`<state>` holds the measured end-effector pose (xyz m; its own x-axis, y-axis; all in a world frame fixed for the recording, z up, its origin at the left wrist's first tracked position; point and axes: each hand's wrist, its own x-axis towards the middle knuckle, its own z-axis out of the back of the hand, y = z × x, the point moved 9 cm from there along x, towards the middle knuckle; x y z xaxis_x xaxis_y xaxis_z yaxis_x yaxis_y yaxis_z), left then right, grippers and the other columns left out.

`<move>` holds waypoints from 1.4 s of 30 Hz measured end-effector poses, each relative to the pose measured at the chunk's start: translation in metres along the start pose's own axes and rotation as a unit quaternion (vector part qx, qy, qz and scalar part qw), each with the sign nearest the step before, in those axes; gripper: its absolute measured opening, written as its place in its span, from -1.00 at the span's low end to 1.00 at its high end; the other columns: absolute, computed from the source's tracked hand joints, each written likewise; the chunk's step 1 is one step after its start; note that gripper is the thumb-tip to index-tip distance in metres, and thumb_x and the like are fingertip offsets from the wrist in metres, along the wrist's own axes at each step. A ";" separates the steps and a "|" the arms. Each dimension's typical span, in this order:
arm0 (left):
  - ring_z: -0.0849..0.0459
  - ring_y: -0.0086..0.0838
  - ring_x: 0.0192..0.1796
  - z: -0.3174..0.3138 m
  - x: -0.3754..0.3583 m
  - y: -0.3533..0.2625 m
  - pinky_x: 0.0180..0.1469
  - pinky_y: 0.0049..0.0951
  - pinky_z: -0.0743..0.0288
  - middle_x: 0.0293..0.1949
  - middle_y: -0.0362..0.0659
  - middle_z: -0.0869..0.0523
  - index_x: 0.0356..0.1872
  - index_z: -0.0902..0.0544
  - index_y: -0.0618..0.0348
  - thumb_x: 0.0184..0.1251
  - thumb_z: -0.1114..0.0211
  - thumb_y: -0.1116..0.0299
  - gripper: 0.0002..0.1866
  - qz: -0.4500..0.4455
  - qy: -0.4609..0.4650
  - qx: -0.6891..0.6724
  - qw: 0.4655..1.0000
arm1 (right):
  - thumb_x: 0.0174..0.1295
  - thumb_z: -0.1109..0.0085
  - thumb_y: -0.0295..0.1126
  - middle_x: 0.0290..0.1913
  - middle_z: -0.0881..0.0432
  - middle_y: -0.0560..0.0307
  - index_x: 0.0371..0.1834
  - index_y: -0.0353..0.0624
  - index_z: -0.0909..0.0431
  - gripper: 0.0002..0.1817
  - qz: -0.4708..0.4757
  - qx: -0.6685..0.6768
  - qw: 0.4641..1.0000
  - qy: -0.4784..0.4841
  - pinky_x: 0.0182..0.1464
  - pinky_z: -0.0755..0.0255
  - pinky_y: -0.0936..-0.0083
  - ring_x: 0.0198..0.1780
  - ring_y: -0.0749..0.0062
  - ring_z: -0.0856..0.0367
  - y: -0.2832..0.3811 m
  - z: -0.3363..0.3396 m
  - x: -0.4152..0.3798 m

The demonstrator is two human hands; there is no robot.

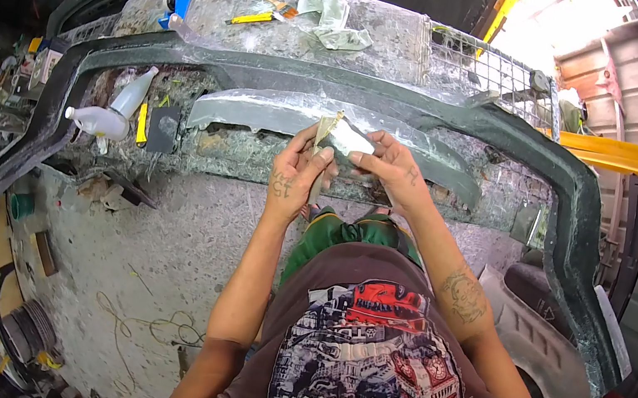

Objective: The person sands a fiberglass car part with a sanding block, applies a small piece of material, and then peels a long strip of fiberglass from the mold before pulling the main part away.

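Both hands meet over the middle of the bench, pinching a folded sheet of sandpaper (352, 144), tan on one side and dark grey with a bright glare on the other. My left hand (302, 171) is closed on its tan, folded end. My right hand (393, 171) grips the opposite edge between thumb and fingers. Just behind them lies a curved grey moulded strip (245, 109), dusty white along its top. A long dark bumper-like part (306, 72) arches around it across the bench.
A yellow cutter knife (252, 18), crumpled pale sheets (336, 21) and a blue object (178, 7) lie on the far bench top (221, 1). White bottles (108, 120) and another yellow cutter (142, 124) are at left. Wire mesh (502, 65) spans the back right; cord (138, 321) lies on the floor.
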<state>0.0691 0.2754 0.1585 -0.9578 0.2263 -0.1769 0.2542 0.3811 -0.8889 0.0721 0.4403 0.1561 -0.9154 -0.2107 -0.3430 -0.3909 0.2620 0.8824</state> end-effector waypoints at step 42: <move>-0.68 -0.47 -0.26 -0.002 -0.026 0.018 -0.23 -0.41 -0.57 -0.11 -0.12 -0.76 0.17 -0.65 0.27 0.71 -0.16 -0.10 -0.46 0.039 0.013 -0.095 0.995 | 0.39 -0.45 -0.41 -0.28 -0.53 0.43 0.36 -0.03 -0.74 -0.54 0.108 -0.204 0.973 -0.015 -0.19 -0.33 0.64 -0.27 0.76 -0.38 0.041 -0.027 -0.018</move>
<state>0.0992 0.2784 0.1481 -0.9315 0.2830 -0.2287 0.3498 0.5236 -0.7768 0.0754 0.4292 0.2071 -0.9769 -0.1622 -0.1392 -0.1240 -0.1007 0.9872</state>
